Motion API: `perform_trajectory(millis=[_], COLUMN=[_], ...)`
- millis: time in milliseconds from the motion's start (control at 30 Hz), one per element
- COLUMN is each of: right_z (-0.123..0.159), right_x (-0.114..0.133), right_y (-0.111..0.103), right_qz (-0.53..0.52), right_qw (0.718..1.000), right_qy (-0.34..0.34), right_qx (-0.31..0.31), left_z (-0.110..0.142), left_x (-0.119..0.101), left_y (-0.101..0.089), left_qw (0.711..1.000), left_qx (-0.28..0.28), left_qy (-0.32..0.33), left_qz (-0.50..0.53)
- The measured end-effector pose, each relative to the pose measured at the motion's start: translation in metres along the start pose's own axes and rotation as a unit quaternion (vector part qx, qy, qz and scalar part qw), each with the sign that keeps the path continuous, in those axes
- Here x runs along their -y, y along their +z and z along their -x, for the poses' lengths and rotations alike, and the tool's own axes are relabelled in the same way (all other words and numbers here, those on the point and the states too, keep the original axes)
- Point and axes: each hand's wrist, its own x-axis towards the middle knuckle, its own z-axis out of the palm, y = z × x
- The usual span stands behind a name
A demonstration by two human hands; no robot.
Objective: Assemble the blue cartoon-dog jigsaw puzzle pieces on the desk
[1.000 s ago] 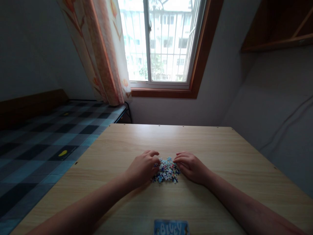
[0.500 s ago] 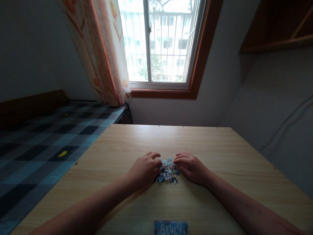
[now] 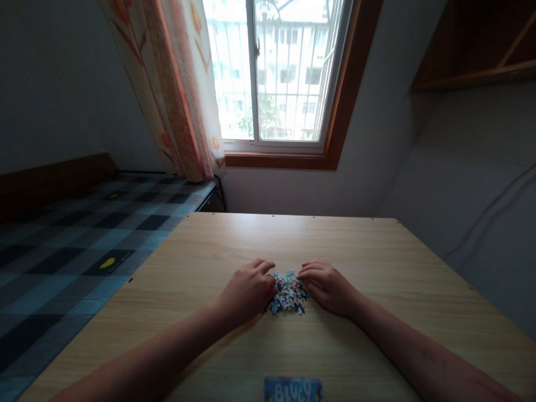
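Observation:
A small heap of colourful jigsaw puzzle pieces (image 3: 288, 293) lies on the wooden table (image 3: 335, 240), between my two hands. My left hand (image 3: 251, 287) rests at the heap's left edge, palm down. Its far fingers stretch forward, while a nearer finger bends in against the pieces; the thumb is mostly hidden. On the opposite side, my right hand (image 3: 324, 285) has its fingers extended, with the tips touching or just beside the heap's right edge. I see no piece held in either hand.
Close to me at the table's near side is a blue box or card (image 3: 293, 389) lettered "BLUEY", cut off by the picture's bottom. A bed with a checked cover (image 3: 138, 223) adjoins the table's left. Beyond are a curtain (image 3: 176, 89) and a barred window (image 3: 288, 72).
My left hand has shifted slightly right against the heap, and its nearer finger has curled in. Some pieces at the left edge have moved inward. My right hand has stayed in place.

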Motion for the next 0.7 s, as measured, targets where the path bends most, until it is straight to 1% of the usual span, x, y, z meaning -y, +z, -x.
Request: perform_trajectory(millis=[200, 467, 600, 700], right_z=[-0.0006, -0.0005, -0.0011, -0.0013], right_x=[0.0016, 0.0012, 0.0016, 0.002], right_y=[-0.0002, -0.0005, -0.0004, -0.0003], right_qz=[0.002, 0.005, 0.006, 0.005], right_qw=[1.0, 1.0, 1.0, 1.0], right_qy=[-0.004, 0.0, -0.004, -0.006], right_qx=[-0.004, 0.001, 0.001, 0.001], left_z=[-0.0001, 0.0007, 0.0015, 0.0009], left_x=[0.0016, 0.0024, 0.0027, 0.0056], left_y=[0.002, 0.0033, 0.0029, 0.0029], left_qw=[1.0, 1.0, 1.0, 0.998], left_qx=[-0.009, -0.023, -0.027, -0.035], left_qy=[0.004, 0.004, 0.0, -0.024], left_qz=[-0.018, -0.016, -0.001, 0.041])
